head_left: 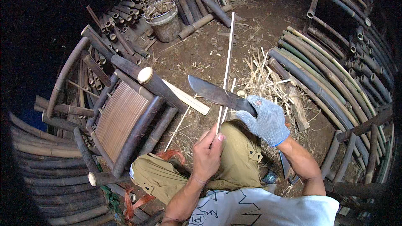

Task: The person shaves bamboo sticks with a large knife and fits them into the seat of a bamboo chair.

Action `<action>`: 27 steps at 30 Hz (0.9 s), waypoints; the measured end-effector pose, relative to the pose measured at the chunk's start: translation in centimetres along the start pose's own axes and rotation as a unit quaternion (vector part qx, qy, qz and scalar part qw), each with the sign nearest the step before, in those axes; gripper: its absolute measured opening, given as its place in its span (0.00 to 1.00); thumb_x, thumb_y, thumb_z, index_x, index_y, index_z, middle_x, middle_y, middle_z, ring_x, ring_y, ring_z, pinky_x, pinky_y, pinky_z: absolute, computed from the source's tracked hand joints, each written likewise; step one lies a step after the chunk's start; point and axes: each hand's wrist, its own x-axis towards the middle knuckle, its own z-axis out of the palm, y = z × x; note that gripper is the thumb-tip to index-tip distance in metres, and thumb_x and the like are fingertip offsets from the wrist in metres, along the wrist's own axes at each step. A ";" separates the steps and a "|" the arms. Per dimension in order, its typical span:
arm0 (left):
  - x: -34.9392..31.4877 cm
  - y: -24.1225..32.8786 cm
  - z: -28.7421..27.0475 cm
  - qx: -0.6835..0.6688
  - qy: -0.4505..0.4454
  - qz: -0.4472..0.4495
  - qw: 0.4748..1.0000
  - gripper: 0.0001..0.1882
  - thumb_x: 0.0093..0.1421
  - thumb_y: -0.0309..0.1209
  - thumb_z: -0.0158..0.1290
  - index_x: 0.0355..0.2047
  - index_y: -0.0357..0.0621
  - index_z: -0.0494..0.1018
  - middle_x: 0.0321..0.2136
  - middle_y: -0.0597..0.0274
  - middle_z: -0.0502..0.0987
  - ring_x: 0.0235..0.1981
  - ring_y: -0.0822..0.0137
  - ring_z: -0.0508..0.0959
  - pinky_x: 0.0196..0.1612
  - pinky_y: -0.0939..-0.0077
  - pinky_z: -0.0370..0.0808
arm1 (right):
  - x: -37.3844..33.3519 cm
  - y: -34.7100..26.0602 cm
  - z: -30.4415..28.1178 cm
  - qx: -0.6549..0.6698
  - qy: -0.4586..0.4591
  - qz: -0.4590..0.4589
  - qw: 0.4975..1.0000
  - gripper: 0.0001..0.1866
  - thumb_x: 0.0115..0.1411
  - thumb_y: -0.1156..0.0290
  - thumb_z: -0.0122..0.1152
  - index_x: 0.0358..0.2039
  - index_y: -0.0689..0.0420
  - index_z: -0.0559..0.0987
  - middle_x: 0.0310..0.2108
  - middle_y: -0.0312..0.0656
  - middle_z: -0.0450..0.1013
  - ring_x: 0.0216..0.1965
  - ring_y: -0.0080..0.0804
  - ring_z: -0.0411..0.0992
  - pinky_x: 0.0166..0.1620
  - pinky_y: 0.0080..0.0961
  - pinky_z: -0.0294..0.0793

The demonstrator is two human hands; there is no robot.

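My bare left hand [207, 154] is closed round the lower end of a long thin bamboo strip [230, 52], which points up and away from me above my knee. In a grey knitted glove, my right hand [268, 120] grips a machete [208, 90], its handle mostly hidden by the fingers. The broad dark blade lies across the strip, tip toward the left. Whether the edge is cutting into the strip I cannot tell. Just left of the blade, a wider pale bamboo slat [187, 98] leans by the chair frame.
A bamboo chair [121, 119] with a slatted panel stands at my left. Split strips and shavings [261, 79] are heaped on the dirt floor beyond my right hand. Long bamboo poles [331, 75] lie at the right. A bucket of scraps [164, 27] stands farther off.
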 end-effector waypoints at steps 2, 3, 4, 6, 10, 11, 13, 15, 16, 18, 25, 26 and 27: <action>-0.2 0.7 -0.7 0.009 -0.018 -0.011 1.000 0.18 0.67 0.28 0.51 0.56 0.35 0.72 0.34 0.55 0.78 0.30 0.71 0.76 0.35 0.77 0.73 | 0.1 0.3 0.2 -0.023 -0.002 0.003 1.000 0.20 0.58 0.48 0.63 0.31 0.54 0.78 0.26 0.49 0.75 0.29 0.53 0.76 0.32 0.43 0.75; -0.3 0.8 -0.9 0.012 -0.028 -0.016 0.999 0.18 0.66 0.26 0.51 0.56 0.33 0.72 0.34 0.52 0.79 0.34 0.67 0.78 0.40 0.75 0.75 | 0.2 0.5 0.3 -0.035 -0.002 0.005 0.999 0.20 0.59 0.48 0.63 0.31 0.54 0.78 0.26 0.48 0.75 0.29 0.52 0.76 0.32 0.43 0.75; -0.8 0.5 -1.0 0.012 -0.042 -0.024 0.999 0.18 0.66 0.26 0.51 0.56 0.34 0.72 0.33 0.52 0.79 0.34 0.67 0.79 0.40 0.75 0.75 | 0.6 1.0 0.1 -0.028 0.008 0.038 0.999 0.20 0.59 0.48 0.62 0.32 0.54 0.78 0.27 0.48 0.76 0.30 0.52 0.76 0.32 0.42 0.75; -3.1 -0.3 -1.4 0.016 -0.073 -0.038 0.997 0.18 0.65 0.25 0.51 0.56 0.35 0.72 0.33 0.51 0.79 0.34 0.66 0.79 0.40 0.74 0.75 | 1.6 2.9 -0.7 -0.026 0.011 0.098 0.995 0.20 0.60 0.48 0.61 0.33 0.53 0.79 0.29 0.49 0.78 0.31 0.50 0.78 0.34 0.42 0.76; -5.6 -1.2 -2.6 0.042 -0.080 0.007 0.996 0.19 0.64 0.22 0.51 0.56 0.35 0.73 0.33 0.52 0.80 0.33 0.66 0.79 0.40 0.74 0.76 | 3.0 6.2 -1.8 -0.122 0.021 0.114 0.986 0.23 0.62 0.44 0.57 0.37 0.53 0.80 0.28 0.50 0.78 0.29 0.50 0.78 0.33 0.43 0.76; -6.2 -1.5 -3.0 0.039 -0.086 0.008 0.995 0.19 0.64 0.22 0.51 0.56 0.34 0.72 0.33 0.52 0.80 0.33 0.66 0.79 0.40 0.74 0.76 | 3.3 6.9 -2.1 -0.135 0.029 0.123 0.983 0.24 0.62 0.43 0.57 0.38 0.53 0.80 0.27 0.50 0.78 0.29 0.51 0.78 0.33 0.43 0.76; -7.1 -1.9 -3.5 0.033 -0.099 0.008 0.995 0.20 0.64 0.22 0.51 0.57 0.34 0.72 0.33 0.53 0.80 0.33 0.66 0.79 0.41 0.74 0.76 | 3.4 8.1 -2.3 -0.119 0.058 0.079 0.988 0.27 0.62 0.41 0.55 0.40 0.53 0.81 0.26 0.51 0.78 0.28 0.52 0.78 0.32 0.43 0.76; -7.4 -1.6 -3.6 0.028 -0.101 -0.002 0.994 0.20 0.64 0.22 0.51 0.57 0.34 0.72 0.33 0.53 0.80 0.33 0.66 0.79 0.41 0.74 0.76 | 3.7 8.9 -2.8 -0.138 0.042 0.072 0.987 0.27 0.62 0.40 0.55 0.40 0.53 0.81 0.26 0.51 0.78 0.29 0.52 0.78 0.32 0.43 0.76; -7.5 -1.5 -3.6 0.026 -0.102 -0.007 0.994 0.20 0.64 0.22 0.51 0.57 0.34 0.72 0.33 0.53 0.80 0.33 0.66 0.79 0.41 0.74 0.76 | 3.8 9.1 -2.9 -0.145 0.040 0.075 0.986 0.28 0.62 0.40 0.55 0.39 0.54 0.82 0.28 0.51 0.79 0.30 0.52 0.78 0.33 0.44 0.76; -7.8 -1.7 -3.9 0.031 -0.101 -0.013 0.994 0.20 0.64 0.22 0.51 0.57 0.34 0.72 0.32 0.53 0.80 0.33 0.67 0.78 0.40 0.74 0.76 | 4.1 8.9 -3.1 -0.144 0.027 0.071 0.987 0.28 0.61 0.40 0.56 0.40 0.54 0.81 0.28 0.51 0.79 0.31 0.52 0.78 0.34 0.44 0.76; -13.3 -5.7 -6.7 -0.014 -0.133 -0.188 0.973 0.14 0.70 0.34 0.48 0.45 0.34 0.76 0.26 0.63 0.76 0.20 0.75 0.71 0.25 0.80 0.69 | 6.0 21.9 -10.2 -0.374 0.102 0.053 0.920 0.18 0.65 0.57 0.56 0.39 0.60 0.80 0.39 0.52 0.78 0.40 0.42 0.77 0.42 0.37 0.76; -11.5 -4.6 -6.5 -0.104 -0.145 -0.234 0.956 0.18 0.72 0.39 0.45 0.39 0.36 0.75 0.23 0.65 0.74 0.15 0.78 0.68 0.18 0.83 0.66 | 6.4 18.4 -9.0 -0.226 0.111 0.135 0.958 0.16 0.65 0.60 0.56 0.39 0.61 0.80 0.38 0.52 0.78 0.39 0.41 0.77 0.42 0.35 0.76; -8.8 -3.7 -6.1 -0.169 -0.147 -0.191 0.956 0.21 0.73 0.43 0.42 0.39 0.36 0.75 0.21 0.63 0.74 0.11 0.76 0.66 0.14 0.81 0.63 | 6.8 13.0 -8.3 -0.075 0.130 0.212 0.966 0.14 0.66 0.63 0.56 0.39 0.62 0.80 0.37 0.52 0.77 0.38 0.40 0.77 0.42 0.34 0.75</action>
